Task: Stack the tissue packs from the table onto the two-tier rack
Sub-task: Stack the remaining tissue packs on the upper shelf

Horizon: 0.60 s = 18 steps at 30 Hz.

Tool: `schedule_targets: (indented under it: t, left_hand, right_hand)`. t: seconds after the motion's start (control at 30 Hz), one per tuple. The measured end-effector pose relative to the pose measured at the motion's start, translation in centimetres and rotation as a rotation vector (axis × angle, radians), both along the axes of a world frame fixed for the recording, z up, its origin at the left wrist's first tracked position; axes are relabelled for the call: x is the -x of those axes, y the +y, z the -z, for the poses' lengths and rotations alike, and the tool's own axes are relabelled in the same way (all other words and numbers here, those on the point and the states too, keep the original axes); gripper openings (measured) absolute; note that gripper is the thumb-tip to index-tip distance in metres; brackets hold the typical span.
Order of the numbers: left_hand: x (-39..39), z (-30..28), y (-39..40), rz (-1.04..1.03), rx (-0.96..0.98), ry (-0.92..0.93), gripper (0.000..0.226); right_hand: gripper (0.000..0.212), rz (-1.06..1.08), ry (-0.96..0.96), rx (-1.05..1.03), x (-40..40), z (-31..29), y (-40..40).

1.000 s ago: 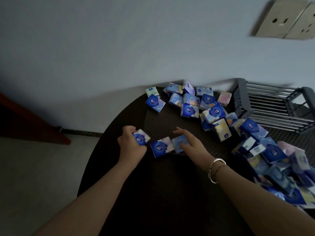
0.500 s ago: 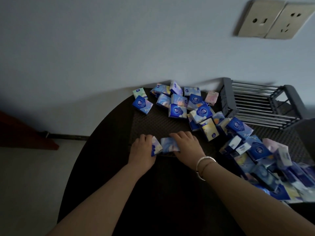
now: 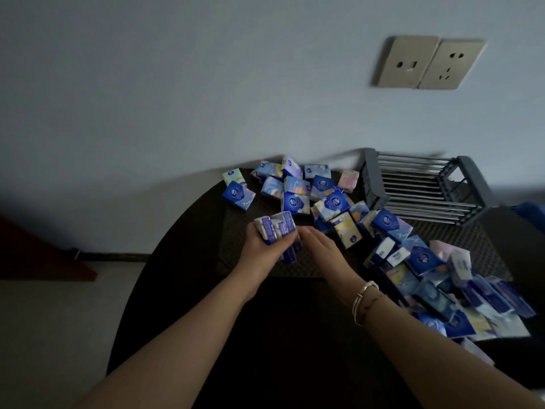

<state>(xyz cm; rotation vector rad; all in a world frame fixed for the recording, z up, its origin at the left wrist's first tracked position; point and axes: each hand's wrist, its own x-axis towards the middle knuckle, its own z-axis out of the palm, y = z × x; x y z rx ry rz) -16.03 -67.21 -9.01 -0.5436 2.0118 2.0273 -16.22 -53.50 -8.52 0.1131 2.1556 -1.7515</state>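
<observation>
While left hand (image 3: 262, 249) fingers curl round bunched tissue packs (image 3: 275, 230) (on edge), right hand (image 3: 321, 246) flat alongside, empty.

Two wall sockets (image 3: 429, 64) above; a bracelet (image 3: 363, 301); red-brown furniture (image 3: 35, 249).

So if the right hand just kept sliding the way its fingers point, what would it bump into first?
Most likely the bundle of tissue packs gripped in the left hand. The right hand lies open with its fingertips aimed up-left, almost touching that bundle, though depth is hard to judge.
</observation>
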Motion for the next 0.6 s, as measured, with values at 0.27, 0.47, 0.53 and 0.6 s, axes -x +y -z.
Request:
schedule_targets:
  t: [0.27,0.47,0.53,0.6]
  left_hand:
    - [-7.7,-10.9,1.6,0.118,0.307,0.518,0.059]
    - [-15.7,-18.2,5.9,0.327,0.308,0.795,0.053]
    - [-17.9,-19.8,7.8,0.424,0.238,0.823,0.058]
    - [-20.0,-21.2,10.0,0.542,0.184,0.833,0.057]
  right_hand:
    - [0.052,0.035,0.163,0.023,-8.9,-12.6,1.6]
    - [0.046,0.224,0.364,-0.027,-18.5,-19.7,4.3]
    - [0.039,0.3,0.372,-0.02,-21.1,-21.4,6.3]
    - [0.04,0.372,0.371,-0.013,-23.6,-23.0,8.7]
